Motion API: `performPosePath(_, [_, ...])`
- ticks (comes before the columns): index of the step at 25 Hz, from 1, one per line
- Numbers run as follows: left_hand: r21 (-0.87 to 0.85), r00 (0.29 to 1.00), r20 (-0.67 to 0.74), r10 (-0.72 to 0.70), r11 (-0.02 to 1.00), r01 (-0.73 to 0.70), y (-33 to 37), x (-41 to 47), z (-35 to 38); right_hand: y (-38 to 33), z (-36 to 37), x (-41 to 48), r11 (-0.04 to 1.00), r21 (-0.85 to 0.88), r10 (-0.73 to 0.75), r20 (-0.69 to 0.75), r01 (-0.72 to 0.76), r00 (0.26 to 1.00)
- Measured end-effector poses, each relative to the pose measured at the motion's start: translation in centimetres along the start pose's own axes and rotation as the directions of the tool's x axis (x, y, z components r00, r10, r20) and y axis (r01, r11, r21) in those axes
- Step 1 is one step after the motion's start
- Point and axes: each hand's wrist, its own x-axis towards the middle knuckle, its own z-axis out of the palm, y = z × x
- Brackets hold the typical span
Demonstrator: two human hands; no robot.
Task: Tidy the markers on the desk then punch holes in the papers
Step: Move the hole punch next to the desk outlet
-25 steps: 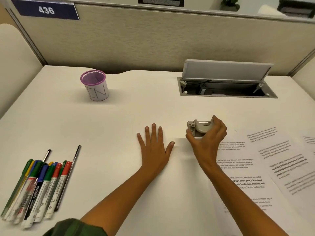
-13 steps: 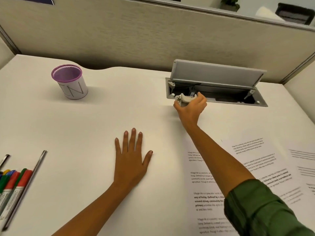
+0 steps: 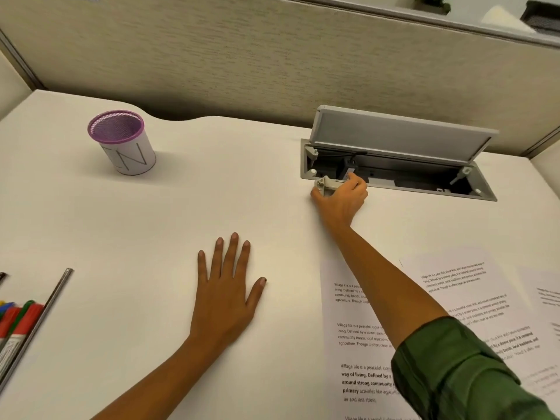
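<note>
One small grey hole punch [image 3: 328, 185] is at the front left corner of an open cable hatch [image 3: 485, 194] set in the white desk [image 3: 181, 207]. The right hand [image 3: 342, 201] grips the punch from above, fingers curled over its top and thumb at its left end. The left hand [image 3: 225, 295] lies flat with fingers straight, well in front and left of the hatch, with bare desk all around it. Three printed papers [image 3: 357, 334] lie in front of the hatch. One purple-rimmed cup [image 3: 124, 144] stands far to its left. Markers [image 3: 18, 319], cut off at the picture's left edge, cannot be counted.
</note>
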Motion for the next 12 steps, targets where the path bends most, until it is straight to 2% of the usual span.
performPosePath(4, [-0.005, 1.0, -0.011, 0.001, 1.0, -0.001, -0.1, -0.1, 0.1, -0.2, -1.2, -0.1, 1.0, 0.008, 0.005, 0.056, -0.005, 0.998])
performPosePath(9, [-0.025, 0.999, -0.035, -0.001, 1.0, 0.0, 0.0, -0.2, 0.0, -0.2, -5.7, -2.1, 0.984, 0.056, -0.164, -0.105, 0.171, 0.981])
performPosePath(12, [-0.133, 0.997, -0.08, -0.01, 0.991, -0.001, 0.2, -0.5, -0.6, 0.4, -9.8, -4.3, 0.959, 0.08, -0.253, -0.194, 0.272, 0.948])
